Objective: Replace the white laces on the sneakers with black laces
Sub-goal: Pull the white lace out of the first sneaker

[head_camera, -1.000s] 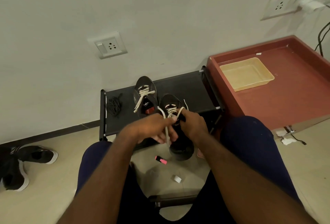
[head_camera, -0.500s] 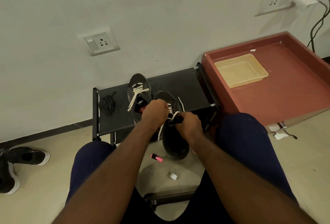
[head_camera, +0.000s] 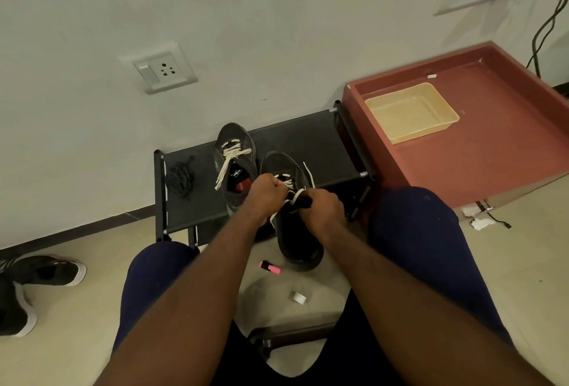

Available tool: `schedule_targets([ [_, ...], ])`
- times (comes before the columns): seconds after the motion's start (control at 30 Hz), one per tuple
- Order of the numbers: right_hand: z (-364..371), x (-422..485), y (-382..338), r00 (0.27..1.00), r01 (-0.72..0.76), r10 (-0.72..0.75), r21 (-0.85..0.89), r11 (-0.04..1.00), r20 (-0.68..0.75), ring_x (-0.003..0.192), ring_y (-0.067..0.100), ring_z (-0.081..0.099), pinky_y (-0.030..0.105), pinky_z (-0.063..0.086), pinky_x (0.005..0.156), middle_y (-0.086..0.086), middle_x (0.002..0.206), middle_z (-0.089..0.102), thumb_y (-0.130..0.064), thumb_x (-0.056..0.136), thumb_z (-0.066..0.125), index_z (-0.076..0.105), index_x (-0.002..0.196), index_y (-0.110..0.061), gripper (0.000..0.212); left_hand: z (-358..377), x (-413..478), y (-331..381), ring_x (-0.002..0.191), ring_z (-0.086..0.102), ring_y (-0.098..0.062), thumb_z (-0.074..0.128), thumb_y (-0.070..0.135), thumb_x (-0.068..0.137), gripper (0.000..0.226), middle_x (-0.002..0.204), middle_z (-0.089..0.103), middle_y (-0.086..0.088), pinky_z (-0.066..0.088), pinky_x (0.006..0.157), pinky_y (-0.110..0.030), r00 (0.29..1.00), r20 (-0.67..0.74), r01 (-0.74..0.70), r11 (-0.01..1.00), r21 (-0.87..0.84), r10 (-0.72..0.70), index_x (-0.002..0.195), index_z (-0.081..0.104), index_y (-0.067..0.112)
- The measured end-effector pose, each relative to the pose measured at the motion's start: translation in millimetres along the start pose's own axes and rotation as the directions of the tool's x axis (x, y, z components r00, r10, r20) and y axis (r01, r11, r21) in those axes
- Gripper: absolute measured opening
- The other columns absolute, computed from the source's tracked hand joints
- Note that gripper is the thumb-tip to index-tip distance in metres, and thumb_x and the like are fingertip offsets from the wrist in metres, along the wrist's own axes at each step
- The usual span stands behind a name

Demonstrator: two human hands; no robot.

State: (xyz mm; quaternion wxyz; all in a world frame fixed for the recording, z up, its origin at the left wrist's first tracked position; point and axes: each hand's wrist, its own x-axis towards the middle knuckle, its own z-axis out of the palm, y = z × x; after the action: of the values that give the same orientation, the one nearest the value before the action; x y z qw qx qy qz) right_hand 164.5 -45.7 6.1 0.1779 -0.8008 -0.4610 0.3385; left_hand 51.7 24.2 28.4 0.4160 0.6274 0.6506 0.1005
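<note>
Two dark sneakers with white laces are at a low black rack (head_camera: 317, 139). The far sneaker (head_camera: 235, 161) stands on the rack, its white lace loose. The near sneaker (head_camera: 297, 231) hangs off the rack's front edge, held up by both hands. My left hand (head_camera: 266, 193) is curled and pinches the white lace (head_camera: 288, 182) at the eyelets. My right hand (head_camera: 323, 210) grips the sneaker's tongue and collar, with a lace strand beside its fingers. A bundle of black laces (head_camera: 180, 176) lies on the rack's left end.
A red-brown tray table (head_camera: 508, 151) with a yellow plastic tray (head_camera: 411, 113) stands right of the rack. On the floor lie a pink highlighter (head_camera: 271, 268), a small white tape roll (head_camera: 298, 297) and another pair of black shoes (head_camera: 37, 278) at left. My knees flank the work area.
My left hand moved up from in front of the sneaker to its eyelets, drawing the white lace in. The right hand kept its hold on the sneaker. The view shifted slightly.
</note>
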Motion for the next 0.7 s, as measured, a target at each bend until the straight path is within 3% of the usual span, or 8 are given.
schedule_targets([
  [0.1,0,0,1,1.000,-0.005,0.005,-0.009,1.000,0.003,0.104,0.026,0.066,0.035,0.055,0.086,0.004,0.110,0.071,-0.019,0.089,0.067,0.070,0.117,-0.026,0.028,-8,-3,4,0.051,0.045,-0.015,0.052,0.005,0.091,0.022,0.067,0.057,-0.011,0.034,0.044,-0.020,0.990,0.116,0.098,0.987,-0.129,-0.083,0.071,0.061,0.009],
  [0.17,0,1,1,1.000,-0.008,0.008,0.002,1.000,-0.005,0.103,0.027,0.066,0.036,0.056,0.086,0.004,0.109,0.071,-0.019,0.089,0.066,0.070,0.117,-0.026,0.029,-17,-5,9,0.048,0.037,-0.010,0.052,0.008,0.094,0.018,0.068,0.054,-0.006,0.029,0.042,-0.019,0.970,0.206,0.189,0.931,-0.312,-0.128,0.078,0.058,0.011],
  [0.23,0,2,1,1.000,-0.012,0.013,0.013,1.000,-0.014,0.103,0.027,0.066,0.035,0.055,0.085,0.004,0.109,0.071,-0.019,0.088,0.066,0.070,0.117,-0.026,0.030,-26,-7,14,0.047,0.035,-0.007,0.052,0.008,0.096,0.013,0.071,0.057,-0.003,0.030,0.041,-0.017,0.948,0.287,0.272,0.828,-0.491,-0.141,0.085,0.059,0.011],
  [0.3,0,2,1,1.000,-0.010,0.010,0.006,1.000,-0.018,0.103,0.028,0.066,0.034,0.054,0.082,0.005,0.107,0.071,-0.019,0.088,0.067,0.070,0.115,-0.026,0.029,-30,-9,16,0.047,0.042,-0.006,0.055,0.005,0.094,0.008,0.080,0.066,-0.005,0.035,0.041,-0.016,0.953,0.271,0.276,0.764,-0.584,-0.137,0.098,0.060,0.010],
  [0.43,-1,2,-1,1.000,-0.015,0.015,0.008,1.000,-0.020,0.102,0.028,0.066,0.033,0.054,0.082,0.005,0.105,0.071,-0.020,0.087,0.068,0.072,0.112,-0.025,0.026,-20,-9,-1,0.053,0.057,-0.012,0.057,0.000,0.090,0.021,0.081,0.066,-0.010,0.046,0.044,-0.022,0.993,-0.028,0.096,0.946,-0.311,-0.110,0.108,0.058,0.009],
  [0.6,-2,1,-1,1.000,0.008,-0.008,-0.002,1.000,-0.016,0.099,0.028,0.067,0.029,0.051,0.077,0.004,0.102,0.072,-0.020,0.088,0.067,0.072,0.109,-0.025,0.023,-2,-14,-23,0.049,0.059,-0.013,0.061,0.007,0.094,0.012,0.071,0.066,-0.009,0.050,0.046,-0.023,0.997,0.002,0.082,0.992,-0.094,-0.082,0.085,0.066,0.013],
  [0.7,-1,0,-1,1.000,0.020,-0.020,-0.018,1.000,-0.012,0.101,0.028,0.067,0.032,0.053,0.081,0.004,0.105,0.072,-0.020,0.087,0.066,0.072,0.112,-0.025,0.026,2,-15,-29,0.060,0.064,-0.015,0.064,0.013,0.093,0.016,0.073,0.070,-0.004,0.055,0.060,-0.027,0.999,-0.040,-0.010,1.000,0.027,0.011,0.078,0.068,0.018],
])
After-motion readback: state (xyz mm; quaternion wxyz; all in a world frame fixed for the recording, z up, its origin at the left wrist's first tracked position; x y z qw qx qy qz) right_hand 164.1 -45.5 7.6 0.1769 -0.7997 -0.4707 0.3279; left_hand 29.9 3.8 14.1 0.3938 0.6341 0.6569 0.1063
